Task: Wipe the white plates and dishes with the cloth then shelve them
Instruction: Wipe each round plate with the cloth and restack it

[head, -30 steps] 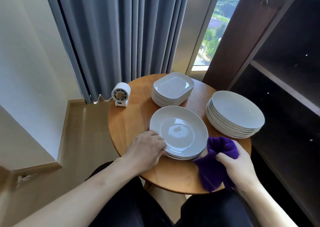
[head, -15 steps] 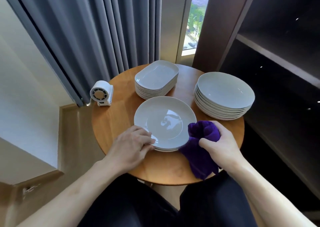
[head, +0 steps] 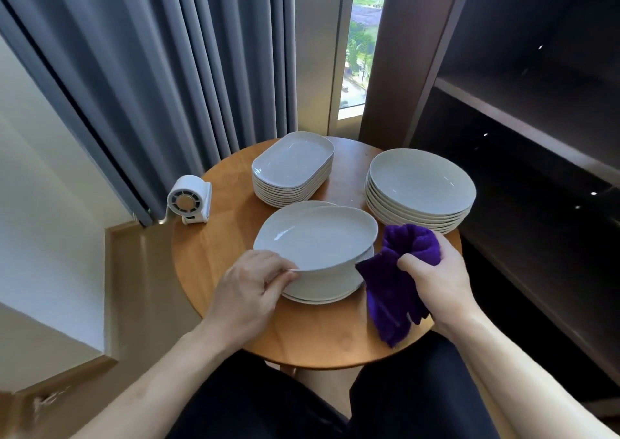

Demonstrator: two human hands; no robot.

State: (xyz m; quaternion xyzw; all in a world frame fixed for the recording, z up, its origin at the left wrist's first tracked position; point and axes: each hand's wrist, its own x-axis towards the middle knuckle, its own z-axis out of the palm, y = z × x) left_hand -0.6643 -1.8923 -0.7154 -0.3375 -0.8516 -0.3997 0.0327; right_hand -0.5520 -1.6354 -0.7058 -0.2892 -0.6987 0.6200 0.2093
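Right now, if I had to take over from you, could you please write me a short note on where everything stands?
Left hand: grips the near rim of the top plate, tilted up off the near stack.
Right hand: holds the purple cloth bunched beside that plate.
On the table: a stack of oblong dishes at the back, a stack of round plates at the right.
Shelves at the right: no dishes visible on them.
Done: nothing shelved.
Left: wipe the lifted plate, shelve it, then do the same for all three stacks.
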